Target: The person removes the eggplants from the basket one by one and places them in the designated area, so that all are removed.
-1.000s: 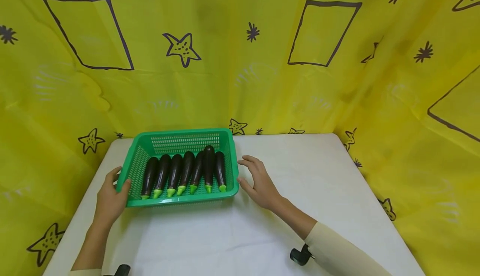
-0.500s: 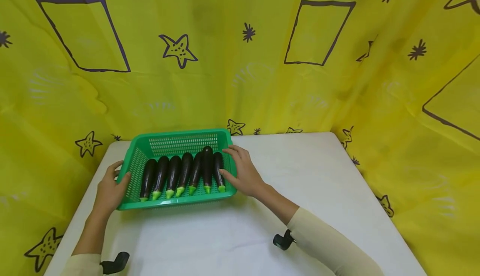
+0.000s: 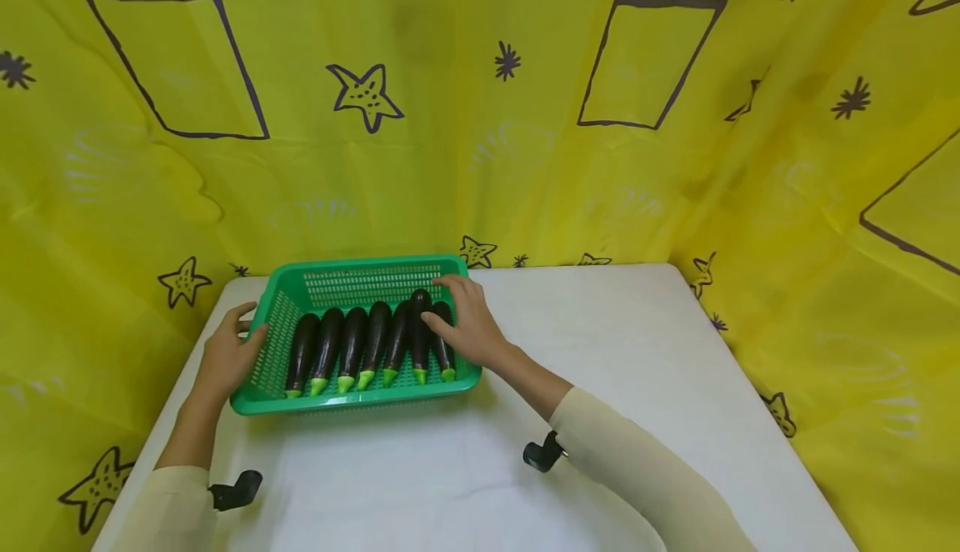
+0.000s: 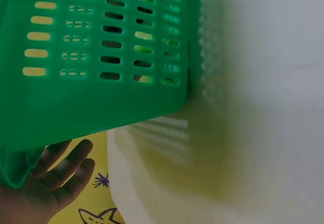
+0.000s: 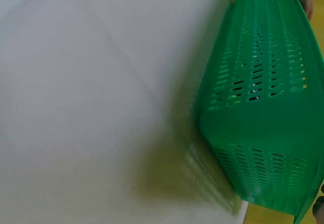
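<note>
A green plastic basket (image 3: 360, 402) stands at the back left of the white table. Several dark purple eggplants (image 3: 352, 339) lie side by side in it, green stem ends toward the front. My left hand (image 3: 227, 356) grips the basket's left rim, thumb on top and fingers outside; in the left wrist view those fingers (image 4: 76, 168) show below the rim. Over the basket's right end reaches my right hand (image 3: 471, 323), fingers spread. Its thumb overlaps the upper part of an eggplant (image 3: 420, 352) near the right end. The right wrist view mostly shows the basket's outer wall (image 5: 263, 118).
White cloth covers the table (image 3: 600, 385), in front of the basket and to its right. A yellow curtain (image 3: 480, 185) with drawn stars and frames hangs behind and along both sides. Dark wrist mounts (image 3: 542, 452) project from both sleeves.
My right hand has moved left, from just outside the basket's right rim to over the rightmost eggplants. The left hand has slid a little farther back along the rim. The basket has hardly moved.
</note>
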